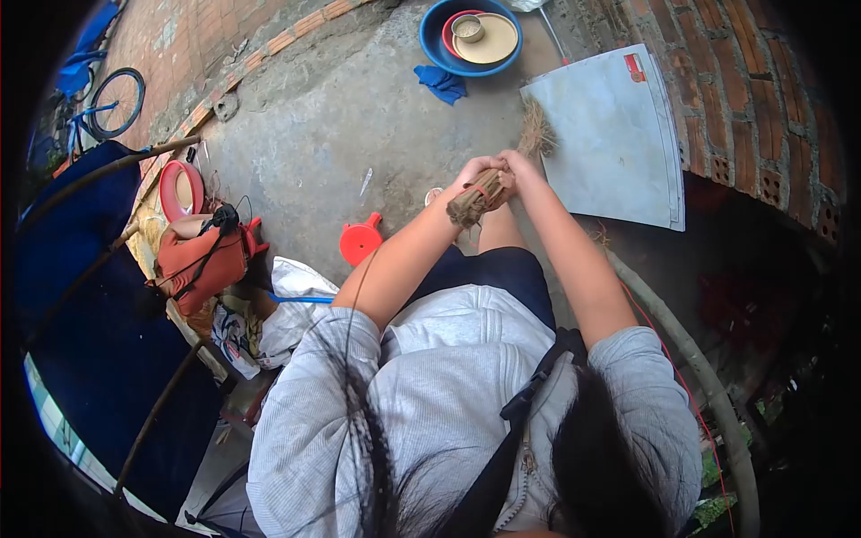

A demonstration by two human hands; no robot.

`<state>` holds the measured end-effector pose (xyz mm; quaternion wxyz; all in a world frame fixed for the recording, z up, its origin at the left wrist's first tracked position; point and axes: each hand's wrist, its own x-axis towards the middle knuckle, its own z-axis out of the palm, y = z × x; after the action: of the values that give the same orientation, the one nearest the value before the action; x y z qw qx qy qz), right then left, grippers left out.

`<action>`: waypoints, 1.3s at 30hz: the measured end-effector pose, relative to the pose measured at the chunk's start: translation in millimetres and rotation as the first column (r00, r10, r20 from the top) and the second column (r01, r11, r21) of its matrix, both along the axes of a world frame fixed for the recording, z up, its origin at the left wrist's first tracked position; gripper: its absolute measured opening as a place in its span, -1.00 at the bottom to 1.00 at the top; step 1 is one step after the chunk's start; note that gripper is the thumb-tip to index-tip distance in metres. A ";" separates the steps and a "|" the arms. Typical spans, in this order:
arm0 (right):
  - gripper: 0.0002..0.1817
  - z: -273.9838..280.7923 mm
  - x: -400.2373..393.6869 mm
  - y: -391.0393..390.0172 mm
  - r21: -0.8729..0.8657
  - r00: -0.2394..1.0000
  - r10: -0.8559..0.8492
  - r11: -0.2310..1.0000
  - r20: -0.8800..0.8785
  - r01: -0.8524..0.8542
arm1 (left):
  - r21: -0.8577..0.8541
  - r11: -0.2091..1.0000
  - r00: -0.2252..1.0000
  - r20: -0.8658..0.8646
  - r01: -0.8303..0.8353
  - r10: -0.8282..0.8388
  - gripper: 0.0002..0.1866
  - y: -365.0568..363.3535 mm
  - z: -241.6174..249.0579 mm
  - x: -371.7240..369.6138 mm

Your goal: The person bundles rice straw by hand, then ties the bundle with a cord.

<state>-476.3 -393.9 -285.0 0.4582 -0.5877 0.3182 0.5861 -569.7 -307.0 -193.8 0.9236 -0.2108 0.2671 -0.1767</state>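
Two hands close around one straw bundle (470, 208): the left grip (480, 169) and the right grip (509, 163) both grasp it, set against each other in front of the body. One red band (477, 191) shows on its thick end; its loose, frayed end reaches beside the left edge of a stack of grey sheets (605, 148), at least two. Whether it touches them I cannot tell. On the concrete floor (296, 125) beyond are one blue basin (429, 47) holding one red basin (447, 32), one tan disc (499, 43) and one metal bowl (482, 30), with one blue cloth (440, 83) near. One red stool (360, 243) stands to the left, and farther left sits one other person (202, 264).
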 end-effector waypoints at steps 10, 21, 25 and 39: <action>-0.79 18.0 -163.9 82.7 0.242 0.949 0.301 0.931 -0.091 -0.273 | 0.442 0.860 0.849 -0.527 0.257 0.017 -0.88 35.7 39.5 -123.1; -0.76 17.2 -164.7 -184.1 0.238 0.918 -0.342 0.892 -0.202 0.384 | 0.415 0.587 0.714 -0.491 0.695 -0.499 -0.90 -158.1 6.0 -70.9; -0.75 -12.6 -152.8 -181.5 0.265 0.861 -0.489 0.819 -0.138 0.508 | 0.200 0.727 0.749 -0.289 0.657 -0.596 -0.87 -156.7 13.2 -75.9; -0.80 155.9 -266.0 -225.7 0.423 0.681 -0.714 0.573 -0.164 0.702 | 0.587 0.374 0.695 -0.583 0.718 -0.420 -0.82 -234.9 -10.9 -178.0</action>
<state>-742.3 -619.6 -129.1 0.7811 -0.2945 0.3745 0.4036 -747.7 -541.9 -204.7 0.7332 0.2952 0.5255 -0.3148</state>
